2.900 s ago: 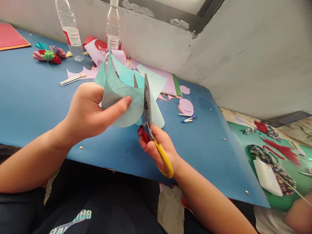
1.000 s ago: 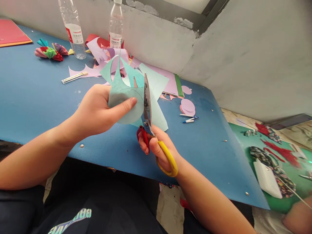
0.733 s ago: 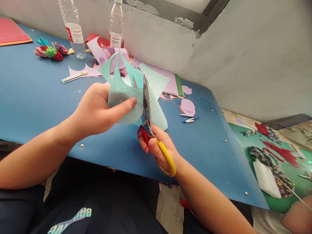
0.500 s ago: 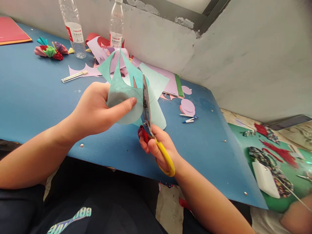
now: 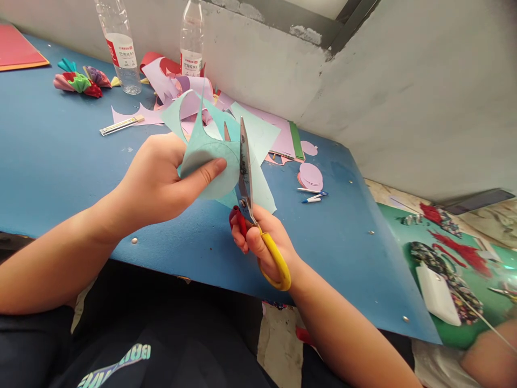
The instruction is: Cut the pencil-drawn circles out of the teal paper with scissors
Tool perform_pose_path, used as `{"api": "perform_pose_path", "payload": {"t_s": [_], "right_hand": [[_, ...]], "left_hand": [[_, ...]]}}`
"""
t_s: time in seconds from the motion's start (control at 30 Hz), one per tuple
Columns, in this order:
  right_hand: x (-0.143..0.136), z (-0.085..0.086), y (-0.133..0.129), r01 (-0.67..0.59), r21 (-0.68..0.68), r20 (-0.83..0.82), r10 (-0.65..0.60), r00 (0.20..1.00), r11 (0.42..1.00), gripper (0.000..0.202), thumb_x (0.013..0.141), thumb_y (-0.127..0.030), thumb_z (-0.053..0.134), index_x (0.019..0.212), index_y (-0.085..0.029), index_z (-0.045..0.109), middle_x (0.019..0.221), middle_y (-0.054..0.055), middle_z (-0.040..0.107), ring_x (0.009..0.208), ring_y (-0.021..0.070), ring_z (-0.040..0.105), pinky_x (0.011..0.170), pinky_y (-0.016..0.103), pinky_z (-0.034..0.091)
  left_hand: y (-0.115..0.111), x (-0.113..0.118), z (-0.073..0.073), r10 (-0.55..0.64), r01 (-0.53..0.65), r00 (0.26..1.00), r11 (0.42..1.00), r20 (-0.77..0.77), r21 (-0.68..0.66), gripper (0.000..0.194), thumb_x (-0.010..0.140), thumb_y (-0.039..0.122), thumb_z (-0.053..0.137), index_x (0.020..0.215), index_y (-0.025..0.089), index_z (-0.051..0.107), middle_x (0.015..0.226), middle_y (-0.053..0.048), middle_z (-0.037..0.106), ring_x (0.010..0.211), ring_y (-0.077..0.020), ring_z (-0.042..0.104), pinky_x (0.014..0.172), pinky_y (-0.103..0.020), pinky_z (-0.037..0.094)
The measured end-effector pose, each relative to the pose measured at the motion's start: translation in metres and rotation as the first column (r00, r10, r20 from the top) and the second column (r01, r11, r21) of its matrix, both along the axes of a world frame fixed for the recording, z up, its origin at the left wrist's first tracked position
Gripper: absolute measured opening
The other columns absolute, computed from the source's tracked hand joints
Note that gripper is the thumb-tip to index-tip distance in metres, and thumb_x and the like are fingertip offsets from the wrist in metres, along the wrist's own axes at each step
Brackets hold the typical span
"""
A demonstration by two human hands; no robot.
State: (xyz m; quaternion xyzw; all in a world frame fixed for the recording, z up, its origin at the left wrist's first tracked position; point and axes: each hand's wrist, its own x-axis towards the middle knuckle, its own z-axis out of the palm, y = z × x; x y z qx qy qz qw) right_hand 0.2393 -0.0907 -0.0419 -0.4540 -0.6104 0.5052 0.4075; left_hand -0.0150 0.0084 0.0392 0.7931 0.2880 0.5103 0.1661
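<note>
My left hand (image 5: 161, 175) pinches a light teal paper (image 5: 218, 180) between thumb and fingers, the thumb lying across its face. A curved line is drawn on the paper, and its upper part has curved cut edges. My right hand (image 5: 266, 240) is closed round the yellow and red handles of the scissors (image 5: 245, 178). Their blades point up and stand apart, with the paper's right edge between them. More pale teal sheets (image 5: 258, 134) lie on the table behind the held paper.
Two clear bottles (image 5: 123, 59) stand near the wall, beside pink and lilac scraps (image 5: 161, 81). Lilac circles (image 5: 311, 177) and pens (image 5: 313, 199) lie right of the sheets. Fabric pieces (image 5: 83, 82) sit at the left. A green table (image 5: 496, 323) and another person's arm (image 5: 490, 358) are at the right.
The held paper has turned slightly and shifted a little up and right in my left hand. The scissor blades are still apart, tilted slightly more upright. The view has shifted slightly.
</note>
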Motion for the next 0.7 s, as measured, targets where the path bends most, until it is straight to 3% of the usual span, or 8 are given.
{"api": "perform_pose_path", "payload": {"t_s": [0.1,0.17,0.3,0.47,0.7], "right_hand": [[0.0003,-0.0018,0.0009,0.006,0.000,-0.004,-0.006,1.000,1.000,0.082,0.097,-0.105,0.075,0.108,-0.024,0.068,0.077,-0.002,0.056,0.066,0.0191,0.048,0.060,0.037,0.037],[0.0002,-0.0027,0.0016,0.004,0.000,-0.005,-0.004,1.000,1.000,0.082,0.097,-0.105,0.075,0.108,-0.024,0.068,0.078,-0.002,0.056,0.066,0.0190,0.049,0.059,0.037,0.037],[0.0004,-0.0029,0.0021,0.000,0.004,0.005,0.000,1.000,1.000,0.083,0.097,-0.105,0.075,0.109,-0.024,0.068,0.079,-0.002,0.056,0.066,0.0185,0.048,0.059,0.037,0.037],[0.0011,-0.0018,0.0018,0.001,0.005,0.032,-0.001,0.999,1.000,0.084,0.096,-0.107,0.072,0.109,-0.025,0.067,0.078,-0.003,0.055,0.065,0.0183,0.047,0.059,0.036,0.037],[0.0011,-0.0016,0.0023,0.007,0.019,0.041,-0.008,0.999,1.000,0.083,0.097,-0.106,0.072,0.109,-0.024,0.068,0.076,-0.003,0.057,0.064,0.0177,0.047,0.058,0.036,0.038]], "left_hand": [[-0.0008,0.0008,0.0015,-0.144,0.143,0.989,0.989,-0.031,-0.036,0.049,0.106,0.024,0.072,0.064,0.020,0.047,0.060,0.007,0.040,0.056,-0.0060,0.035,0.049,-0.023,0.030],[-0.0013,0.0003,0.0027,-0.170,0.170,0.985,0.983,0.000,-0.063,0.047,0.105,0.022,0.073,0.065,0.020,0.049,0.062,0.007,0.041,0.057,-0.0057,0.036,0.049,-0.021,0.032],[-0.0010,-0.0020,0.0033,-0.181,0.181,0.983,0.982,0.007,-0.045,0.041,0.104,0.021,0.073,0.067,0.019,0.055,0.065,0.006,0.044,0.061,-0.0062,0.040,0.052,-0.020,0.035],[-0.0004,-0.0049,0.0030,-0.184,0.183,0.983,0.983,-0.017,-0.014,0.044,0.105,0.020,0.072,0.067,0.021,0.049,0.065,0.007,0.040,0.060,-0.0062,0.036,0.052,-0.022,0.032],[-0.0017,-0.0021,0.0064,-0.177,0.176,0.984,0.980,0.004,-0.091,0.046,0.100,0.021,0.075,0.063,0.024,0.048,0.061,0.006,0.040,0.056,-0.0090,0.035,0.050,-0.029,0.031]]}}
